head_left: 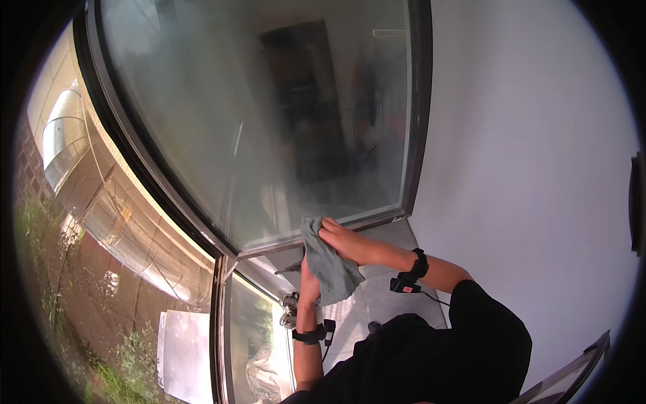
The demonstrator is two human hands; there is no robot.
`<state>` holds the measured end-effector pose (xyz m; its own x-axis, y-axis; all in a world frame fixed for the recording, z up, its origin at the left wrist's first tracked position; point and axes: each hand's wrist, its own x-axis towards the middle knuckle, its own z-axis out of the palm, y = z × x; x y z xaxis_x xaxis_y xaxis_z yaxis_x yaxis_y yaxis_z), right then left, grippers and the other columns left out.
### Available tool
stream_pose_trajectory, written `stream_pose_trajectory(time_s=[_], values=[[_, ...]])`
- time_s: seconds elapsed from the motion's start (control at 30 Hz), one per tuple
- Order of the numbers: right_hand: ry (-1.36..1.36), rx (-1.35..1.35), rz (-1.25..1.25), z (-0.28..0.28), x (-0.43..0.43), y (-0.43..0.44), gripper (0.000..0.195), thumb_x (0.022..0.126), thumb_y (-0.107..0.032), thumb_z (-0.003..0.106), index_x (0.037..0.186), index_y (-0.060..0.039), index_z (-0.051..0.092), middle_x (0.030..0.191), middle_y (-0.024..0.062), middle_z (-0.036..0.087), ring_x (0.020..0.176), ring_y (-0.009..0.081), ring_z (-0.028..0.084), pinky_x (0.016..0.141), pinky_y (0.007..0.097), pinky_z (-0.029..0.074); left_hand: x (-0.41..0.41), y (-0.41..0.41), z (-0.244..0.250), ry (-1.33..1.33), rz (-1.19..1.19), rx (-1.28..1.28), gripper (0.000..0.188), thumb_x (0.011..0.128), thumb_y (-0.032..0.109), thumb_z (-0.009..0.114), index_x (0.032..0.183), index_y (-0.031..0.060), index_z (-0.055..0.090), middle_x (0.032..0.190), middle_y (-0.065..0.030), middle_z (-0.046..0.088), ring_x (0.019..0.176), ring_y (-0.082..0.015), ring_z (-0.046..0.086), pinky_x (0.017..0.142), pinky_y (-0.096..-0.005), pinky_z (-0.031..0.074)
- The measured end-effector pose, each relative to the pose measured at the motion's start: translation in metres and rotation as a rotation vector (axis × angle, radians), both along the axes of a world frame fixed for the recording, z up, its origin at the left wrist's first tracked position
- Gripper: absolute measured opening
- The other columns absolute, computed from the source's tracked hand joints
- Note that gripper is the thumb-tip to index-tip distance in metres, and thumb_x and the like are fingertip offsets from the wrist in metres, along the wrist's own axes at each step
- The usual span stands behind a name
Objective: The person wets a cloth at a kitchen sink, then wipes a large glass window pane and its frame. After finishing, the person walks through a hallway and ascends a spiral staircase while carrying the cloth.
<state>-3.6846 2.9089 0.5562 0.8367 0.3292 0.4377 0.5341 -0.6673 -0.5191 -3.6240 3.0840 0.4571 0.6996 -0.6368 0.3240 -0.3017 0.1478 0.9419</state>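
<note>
A grey-green cloth (330, 272) hangs from my right hand (343, 241), whose fingers are bunched around its upper part. The top of the cloth lies at the lower edge of a tilted glass window pane (262, 151) in a dark frame (420, 111). My left hand (310, 280) is just below that frame, largely hidden behind the cloth, so its fingers and grip do not show. A dark, ragged-edged thing (290, 269) sits beside it, too unclear to name. The glass looks hazy and carries reflections.
A white wall (525, 151) rises on the right. Grey floor tiles (383, 298) show below my arms. Through the opening at left are a shiny metal-clad duct (136, 267), plants (131, 358) and a pale panel (185, 353). A lower window pane (252, 323) stands beside my left forearm.
</note>
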Motion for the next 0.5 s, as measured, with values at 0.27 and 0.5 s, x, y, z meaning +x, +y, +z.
stream_pose_trajectory(time_s=[0.27, 0.5], values=[[0.258, 0.269, -0.163, 0.060, -0.039, -0.123, 0.023, 0.094, -0.016, 0.052, 0.105, -0.0003, 0.066, 0.085, 0.0097, 0.068, 0.074, 0.0171, 0.062, 0.070, 0.0297, 0.048, -0.071, -0.006, -0.041, 0.423, 0.102, -0.246, 0.043, 0.097, 0.026, 0.054, 0.133, 0.0032, 0.049, 0.121, -0.0088, 0.058, 0.112, -0.0179, 0.053, 0.094, -0.0320, 0.042], [-0.771, 0.859, -0.989, 0.052, -0.044, -0.360, 0.021, 0.095, -0.017, 0.051, 0.108, -0.0045, 0.062, 0.087, 0.0024, 0.061, 0.079, 0.0088, 0.052, 0.065, 0.0221, 0.041, 0.040, -0.068, 0.029, 0.039, 0.188, -0.549, 0.035, 0.097, 0.029, 0.054, 0.122, 0.0047, 0.052, 0.110, -0.0092, 0.059, 0.095, -0.0205, 0.057, 0.079, -0.0323, 0.047]])
